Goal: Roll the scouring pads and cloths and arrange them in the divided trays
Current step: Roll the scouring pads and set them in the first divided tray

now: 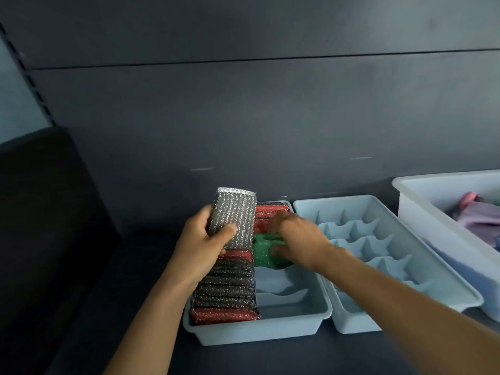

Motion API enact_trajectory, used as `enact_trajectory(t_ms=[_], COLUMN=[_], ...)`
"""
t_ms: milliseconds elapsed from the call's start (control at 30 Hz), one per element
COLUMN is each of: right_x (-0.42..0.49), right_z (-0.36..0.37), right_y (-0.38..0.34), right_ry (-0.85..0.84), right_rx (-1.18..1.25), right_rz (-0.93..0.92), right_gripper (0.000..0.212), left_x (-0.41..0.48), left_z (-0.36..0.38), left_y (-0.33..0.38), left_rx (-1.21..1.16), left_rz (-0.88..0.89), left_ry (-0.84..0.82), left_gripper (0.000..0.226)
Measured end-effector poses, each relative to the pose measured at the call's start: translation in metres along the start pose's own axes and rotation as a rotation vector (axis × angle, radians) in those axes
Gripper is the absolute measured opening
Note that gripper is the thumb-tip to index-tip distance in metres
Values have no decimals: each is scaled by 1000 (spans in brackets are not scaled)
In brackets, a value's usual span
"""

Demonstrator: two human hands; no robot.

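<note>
My left hand (205, 239) grips a silver glittery scouring pad (238, 212) and holds it upright above the left divided tray (259, 334). That light blue tray has a left column packed with red and black pads (226, 290). My right hand (297, 239) presses on a green pad (263, 253) in the tray's right column; its fingers are blurred. More red pads (270, 209) fill the far end. A second divided tray (400, 266) stands right beside it with nothing in its compartments.
A pale plastic bin (433, 212) at the right holds pink and purple cloths (479, 212). A dark wall rises directly behind the trays. A black block (48, 212) stands at the left. The dark shelf surface (135, 253) extends left of the trays.
</note>
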State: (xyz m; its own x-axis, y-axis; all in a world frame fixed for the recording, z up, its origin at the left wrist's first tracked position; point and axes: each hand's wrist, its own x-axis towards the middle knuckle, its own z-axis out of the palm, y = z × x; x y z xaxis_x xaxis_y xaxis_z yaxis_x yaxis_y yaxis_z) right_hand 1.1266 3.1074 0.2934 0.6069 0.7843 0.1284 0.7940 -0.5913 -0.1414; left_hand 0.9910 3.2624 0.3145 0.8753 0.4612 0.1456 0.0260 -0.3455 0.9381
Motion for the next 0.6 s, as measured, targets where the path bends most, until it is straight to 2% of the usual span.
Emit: enact_trajectory(t_ms=[67, 100, 133, 200, 233, 300, 367, 433, 533, 600], right_x=[-2, -4, -7, -13, -14, -16, -19, -23, -25, -23], right_z=[-17, -27, -37, -49, -51, -50, -49, -48, -41, -32], right_y=[5, 5, 5, -1, -3, -5, -1, 4, 6, 3], right_ry=[147, 233, 278, 261, 255, 266, 255, 213, 151, 118], right_rx=[292, 405, 453, 325, 198, 1, 9, 80, 24, -3], right_rz=[49, 17, -50, -213, -281, -305, -225, -132, -68, -58], right_gripper=[55, 65, 74, 79, 70, 41, 23, 17, 17, 19], left_x=[-2, -1, 2, 7, 9, 10, 9, 8, 5, 2], left_z=[3, 6, 9, 16, 19, 23, 22, 21, 26, 29], left_y=[0, 1, 2, 6, 8, 8, 3, -8, -23, -23], left_rx=[84, 157, 241, 365, 386, 387, 338, 348, 635, 765], left_rz=[26, 56, 92, 164, 196, 234, 200, 144, 111, 103], left_ry=[-34, -43, -51, -75, -91, -105, -80, -120, -367, -426], left_gripper=[25, 25, 25, 28, 30, 33, 37, 47, 69, 82])
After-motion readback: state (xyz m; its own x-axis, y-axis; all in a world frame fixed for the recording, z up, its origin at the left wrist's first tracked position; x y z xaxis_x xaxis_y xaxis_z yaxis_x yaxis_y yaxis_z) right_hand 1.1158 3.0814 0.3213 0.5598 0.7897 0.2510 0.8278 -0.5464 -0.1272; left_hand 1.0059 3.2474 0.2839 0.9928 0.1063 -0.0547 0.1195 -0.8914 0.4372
